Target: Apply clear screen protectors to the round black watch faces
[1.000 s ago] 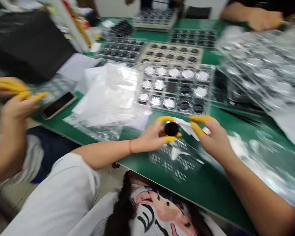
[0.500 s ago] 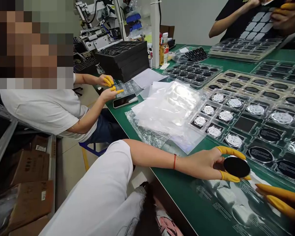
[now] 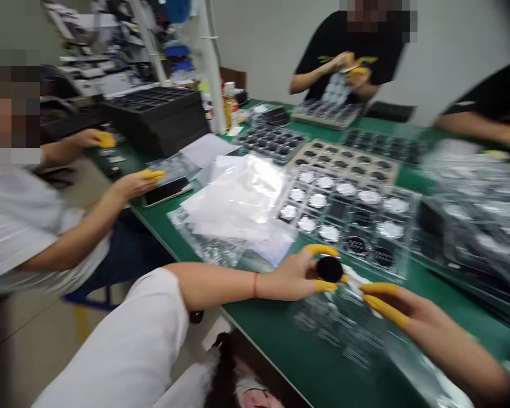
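Over the green desk [image 3: 274, 334], left fingers [image 3: 322, 250] pinch a round black disc [image 3: 330, 270], likely light, best rim-held; right fingers [image 3: 389, 313], white cloth [image 3: 355, 277].

Black disc [image 3: 330, 269], green table [image 3: 259, 334]

green worktable [image 3: 255, 334] before a grey-white wall [image 3: 259, 51]

the wall runs plain across the back and right of the room, evenly lit. a white post [image 3: 212, 73] rises at the table's far edge, with a slanting post [image 3: 148, 42] to its left. blurred machinery [image 3: 93, 62] crowds the left background, and blue objects [image 3: 178, 56] show between the posts. the worktable's pale edge cuts diagonally toward the lower right. below, at left, light floor tiles [image 3: 29, 345] carry a thin dark joint, and a blue stool frame [image 3: 91, 303] stands blurred.
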The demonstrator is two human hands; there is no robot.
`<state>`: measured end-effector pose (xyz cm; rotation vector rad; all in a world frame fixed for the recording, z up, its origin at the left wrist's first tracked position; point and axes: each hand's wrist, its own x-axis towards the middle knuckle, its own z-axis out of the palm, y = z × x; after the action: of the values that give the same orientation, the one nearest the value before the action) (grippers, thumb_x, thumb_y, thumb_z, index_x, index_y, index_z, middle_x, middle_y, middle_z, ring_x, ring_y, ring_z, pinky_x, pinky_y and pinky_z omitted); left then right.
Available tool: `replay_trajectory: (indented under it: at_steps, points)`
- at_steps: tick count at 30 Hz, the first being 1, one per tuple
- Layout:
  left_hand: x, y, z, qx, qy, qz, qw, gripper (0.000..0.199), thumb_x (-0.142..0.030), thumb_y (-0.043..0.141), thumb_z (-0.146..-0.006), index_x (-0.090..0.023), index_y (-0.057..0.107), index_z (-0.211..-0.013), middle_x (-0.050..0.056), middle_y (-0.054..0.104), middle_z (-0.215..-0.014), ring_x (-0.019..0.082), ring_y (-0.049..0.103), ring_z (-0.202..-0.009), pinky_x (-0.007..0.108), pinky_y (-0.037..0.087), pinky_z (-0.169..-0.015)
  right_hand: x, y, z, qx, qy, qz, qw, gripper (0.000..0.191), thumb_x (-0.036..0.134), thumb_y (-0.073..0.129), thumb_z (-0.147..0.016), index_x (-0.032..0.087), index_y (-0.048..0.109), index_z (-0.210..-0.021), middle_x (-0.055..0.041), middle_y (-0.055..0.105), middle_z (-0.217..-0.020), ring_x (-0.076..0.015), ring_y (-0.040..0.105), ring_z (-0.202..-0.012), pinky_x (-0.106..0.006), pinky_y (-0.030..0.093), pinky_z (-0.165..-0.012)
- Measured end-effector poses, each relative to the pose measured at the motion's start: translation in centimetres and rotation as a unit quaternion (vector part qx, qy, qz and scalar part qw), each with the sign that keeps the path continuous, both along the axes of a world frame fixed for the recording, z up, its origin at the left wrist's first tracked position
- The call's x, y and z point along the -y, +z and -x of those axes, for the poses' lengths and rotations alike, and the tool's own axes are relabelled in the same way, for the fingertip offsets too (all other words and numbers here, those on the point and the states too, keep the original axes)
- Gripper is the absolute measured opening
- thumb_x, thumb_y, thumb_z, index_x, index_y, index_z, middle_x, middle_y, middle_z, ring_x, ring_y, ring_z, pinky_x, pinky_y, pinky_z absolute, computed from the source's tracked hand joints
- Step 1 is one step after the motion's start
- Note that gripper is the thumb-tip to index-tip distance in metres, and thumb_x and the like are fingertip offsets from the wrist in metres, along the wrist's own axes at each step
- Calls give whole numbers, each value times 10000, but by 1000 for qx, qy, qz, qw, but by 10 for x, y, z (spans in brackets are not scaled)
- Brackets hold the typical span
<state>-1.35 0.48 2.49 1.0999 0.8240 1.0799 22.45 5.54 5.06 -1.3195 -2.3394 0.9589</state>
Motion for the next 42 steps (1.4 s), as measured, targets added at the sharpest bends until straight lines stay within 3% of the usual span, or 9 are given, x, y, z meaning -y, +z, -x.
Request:
replay_trajectory:
  at_steps: [2,6,9,16,25,33,42]
  points:
    - [3,2,-1,10,13,14,1000,605,-371,826,-777,-219,444,-1220,133,724,-1152,312,703,-1197,473,540,-1050,0,13,4,4,-42,146,988,275,560,683,-799,316,751,-906,-111,760,-1116,-312,737,-1015,-461,587,-943]
    - [3,5,2,-8,28,35,999,595,-354,806,-792,-219,400,-1205,135,735,-1179,288,713,-1186,445,529,-1067,3,24,12,-64,-86,209,972,335,484,646,-827,206,706,-1004,-101,742,-1101,-261,692,-1052,-425,537,-989]
    - [4,9,2,-34,29,45,998,596,-338,792,-802,-220,381,-1218,142,746,-1183,286,708,-1201,462,511,-1098,7,22,13,-79,-93,217,969,276,412,645,-837,190,692,-994,-90,729,-1082,-231,673,-1022,-385,531,-940]
    - [5,9,1,-39,33,46,998,596,-333,805,-784,-228,384,-1192,134,763,-1145,286,714,-1192,466,504,-1114,8,21,15,-67,-90,198,974,225,343,635,-827,168,684,-960,-102,717,-1044,-241,653,-1007,-416,509,-969]
    - [5,9,1,-52,36,55,997,579,-315,807,-780,-229,409,-1191,115,769,-1133,274,723,-1175,446,513,-1112,5,10,14,-79,-83,148,982,139,319,633,-830,192,677,-864,-71,729,-952,-211,642,-901,-390,528,-901]
    - [4,5,3,-90,34,66,993,637,-408,802,-785,-231,400,-1247,123,769,-1145,290,699,-1221,447,530,-1085,7,20,13,-77,-81,152,982,77,265,642,-847,192,664,-841,-57,721,-987,-184,656,-924,-329,534,-868]
    - [3,5,1,-95,39,78,992,686,-426,838,-740,-228,422,-1249,123,779,-1114,305,710,-1199,481,531,-1088,9,20,16,-85,-88,151,981,41,204,630,-846,184,638,-812,-66,718,-969,-179,650,-912,-345,535,-891]
